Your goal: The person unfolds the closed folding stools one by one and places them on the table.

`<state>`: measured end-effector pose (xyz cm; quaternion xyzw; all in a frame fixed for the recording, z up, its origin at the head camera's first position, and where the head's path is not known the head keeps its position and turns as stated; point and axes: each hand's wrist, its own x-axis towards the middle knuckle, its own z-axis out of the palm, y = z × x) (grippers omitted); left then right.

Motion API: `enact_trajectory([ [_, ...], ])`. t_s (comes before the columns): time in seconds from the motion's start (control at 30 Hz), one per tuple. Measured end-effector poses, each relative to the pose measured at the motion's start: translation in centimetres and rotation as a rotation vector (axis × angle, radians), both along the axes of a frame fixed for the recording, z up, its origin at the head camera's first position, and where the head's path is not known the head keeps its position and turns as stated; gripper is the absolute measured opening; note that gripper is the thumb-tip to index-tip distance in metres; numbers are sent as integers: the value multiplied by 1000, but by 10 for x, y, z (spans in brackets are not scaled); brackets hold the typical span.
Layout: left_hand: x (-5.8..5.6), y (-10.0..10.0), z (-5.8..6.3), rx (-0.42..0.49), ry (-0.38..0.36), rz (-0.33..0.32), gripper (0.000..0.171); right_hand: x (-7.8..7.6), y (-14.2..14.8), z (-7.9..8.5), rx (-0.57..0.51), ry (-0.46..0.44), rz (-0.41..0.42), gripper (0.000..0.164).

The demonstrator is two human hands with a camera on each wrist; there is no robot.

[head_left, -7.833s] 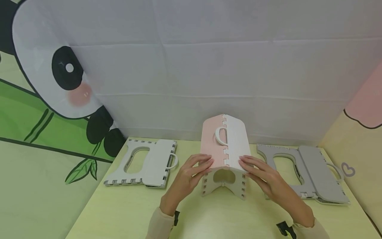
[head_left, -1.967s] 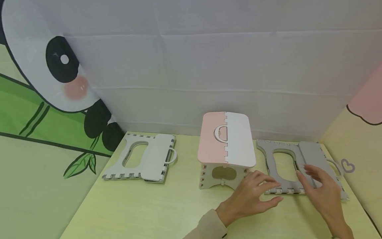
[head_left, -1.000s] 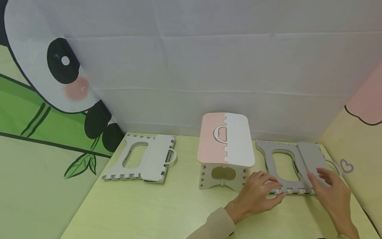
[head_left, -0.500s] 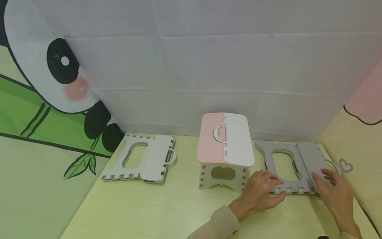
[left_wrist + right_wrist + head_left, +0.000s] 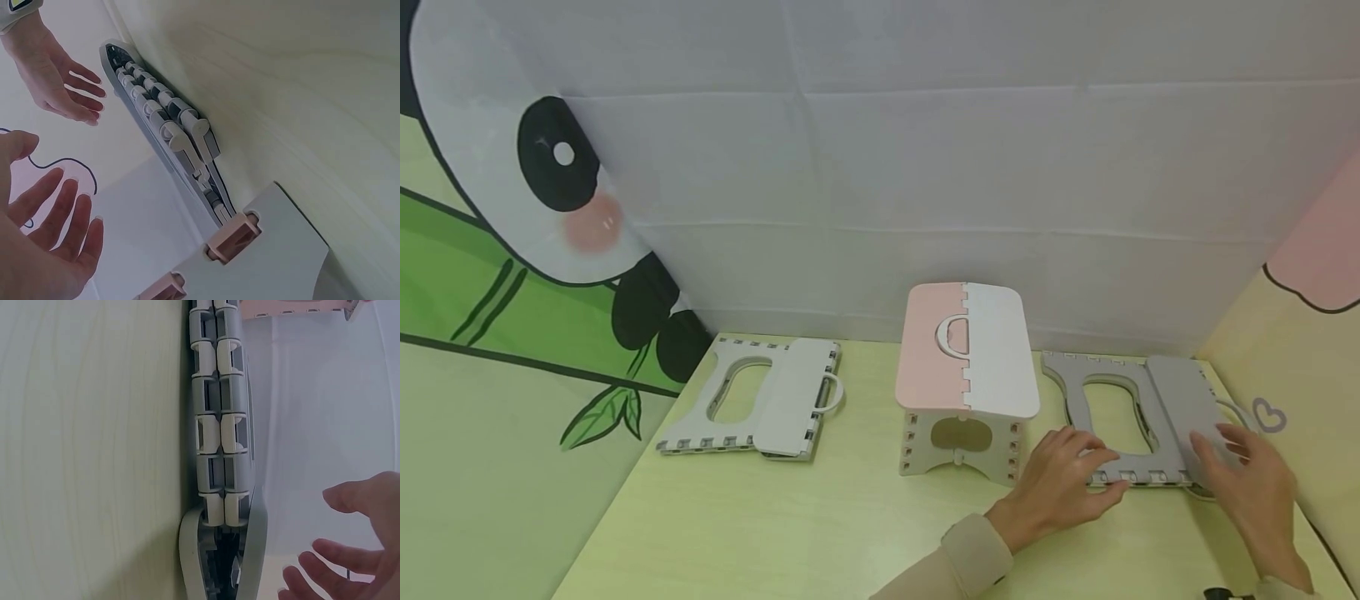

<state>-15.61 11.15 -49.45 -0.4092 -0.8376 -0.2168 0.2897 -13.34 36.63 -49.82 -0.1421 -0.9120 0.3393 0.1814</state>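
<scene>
A grey folding step stool lies folded flat on the table at the right, its oval cut-out and loop handle showing. My left hand hovers by its front left corner, fingers loosely bent, thumb apart. Over the stool's front right end is my right hand, fingers spread and holding nothing. In the right wrist view the grey stool's hinged edge runs upright beside that hand. Left of both hands stands an unfolded pink and white folding stool with a flat top; its leg shows in the left wrist view.
A white folding stool lies folded at the table's left. The pale yellow table meets a white cloth backdrop behind, with a panda print on the left. A yellow and pink wall borders the right side.
Earlier both hands pressed the pink and white stool's peaked top, which now lies flat. The hands have moved right to the grey stool; over the last second they drift slightly further right.
</scene>
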Motion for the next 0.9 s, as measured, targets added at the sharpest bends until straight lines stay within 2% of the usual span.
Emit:
enact_trajectory([
  [0.17,-1,4,-2,-18,29,10,27,-1,6,0,11,-16,-5,55],
  [0.4,-4,9,-3,-19,10,-10,29,-2,9,2,30,-55,-16,57],
  [0.6,-8,13,-6,-40,30,-8,27,-1,12,1,31,-60,-6,59],
  [0.9,-11,17,-11,-104,-22,-2,32,-4,19,1,60,-109,-29,62],
])
